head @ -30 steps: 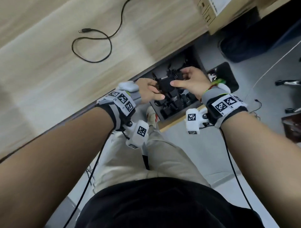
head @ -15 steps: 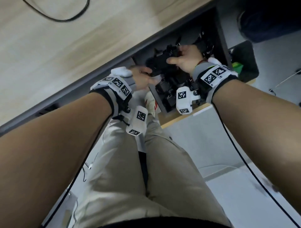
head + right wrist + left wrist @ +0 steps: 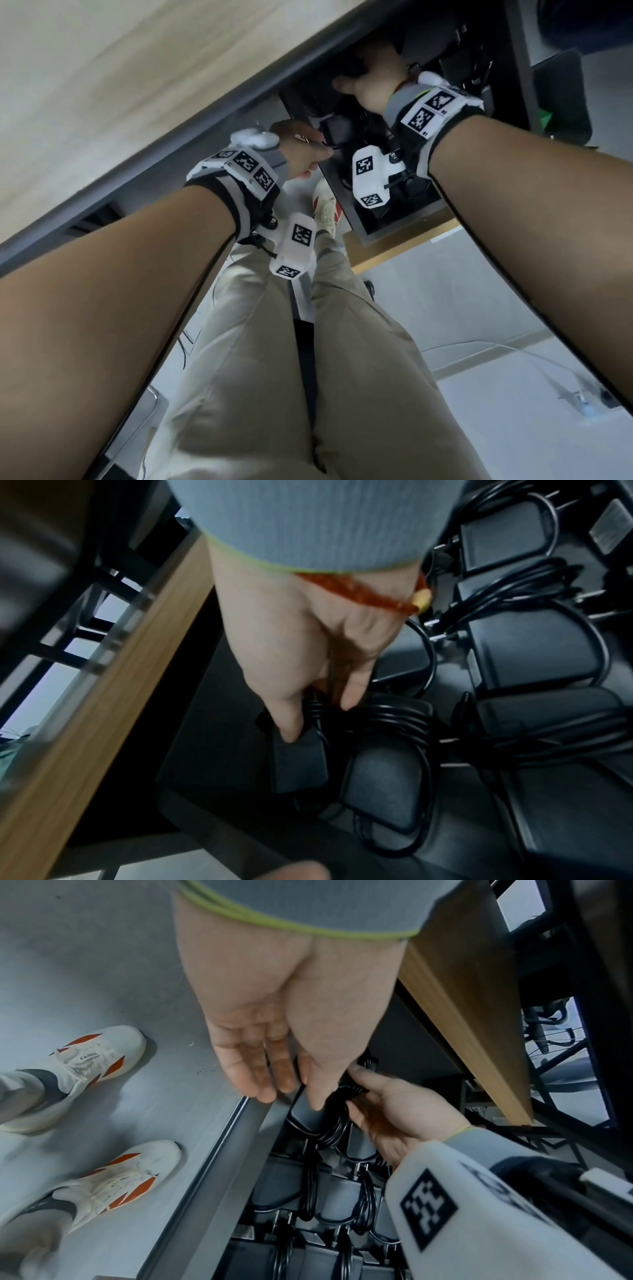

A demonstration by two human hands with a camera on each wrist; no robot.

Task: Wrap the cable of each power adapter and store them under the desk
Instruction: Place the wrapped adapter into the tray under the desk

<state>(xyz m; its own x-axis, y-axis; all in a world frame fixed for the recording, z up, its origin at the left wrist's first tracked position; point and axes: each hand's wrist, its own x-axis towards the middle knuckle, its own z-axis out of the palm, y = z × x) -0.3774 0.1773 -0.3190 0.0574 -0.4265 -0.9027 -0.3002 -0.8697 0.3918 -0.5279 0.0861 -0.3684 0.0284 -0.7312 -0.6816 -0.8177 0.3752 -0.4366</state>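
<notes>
A black power adapter (image 3: 298, 764) with its cable wound round it hangs just above a black bin (image 3: 219, 1164) under the desk (image 3: 102, 85). My right hand (image 3: 318, 721) pinches its top between thumb and fingers. The adapter (image 3: 304, 1115) also appears in the left wrist view, below my left hand (image 3: 274, 1085). That hand's fingers are straight and relaxed, and its thumb tip touches the adapter's side. In the head view my right hand (image 3: 370, 82) reaches deep under the desk edge, and my left hand (image 3: 305, 150) stays nearer the bin's near side. Several wrapped adapters (image 3: 527, 653) lie in rows inside.
The bin sits on a wooden board (image 3: 404, 243) on the grey floor (image 3: 103, 961). My white and orange shoes (image 3: 99, 1053) stand left of it. A wooden panel (image 3: 472, 1001) and black metal framing (image 3: 565, 1069) close in on the right.
Both hands have gone farther under the desk and down into the bin with the adapter. My left hand has loosened from it, while the right still holds it.
</notes>
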